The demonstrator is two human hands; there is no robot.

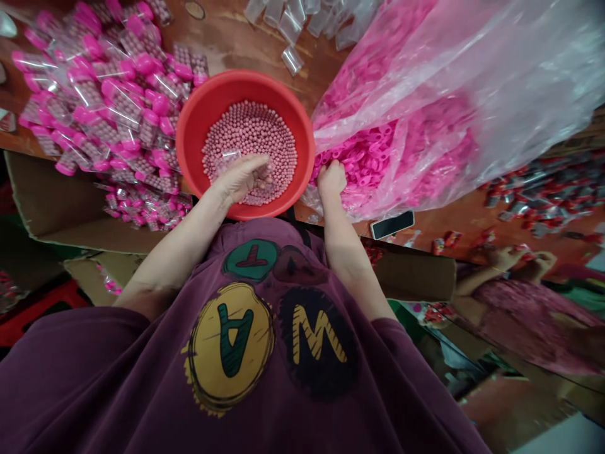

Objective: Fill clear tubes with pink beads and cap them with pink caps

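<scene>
Left hand (241,178) narrows around clear plastic tube (227,162) above pink beads (253,142) in red basin (198,113); right hand (331,180) curled against pink plastic parts (362,161), grip unclear

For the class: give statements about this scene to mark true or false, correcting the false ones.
1. The left hand is over the basin among pink beads. True.
2. The basin is blue. False: it is red.
3. The right hand is on the phone. False: it is at pink plastic parts, and the phone lies apart on the table.
4. Clear tubes lie beyond the basin. True.
</scene>
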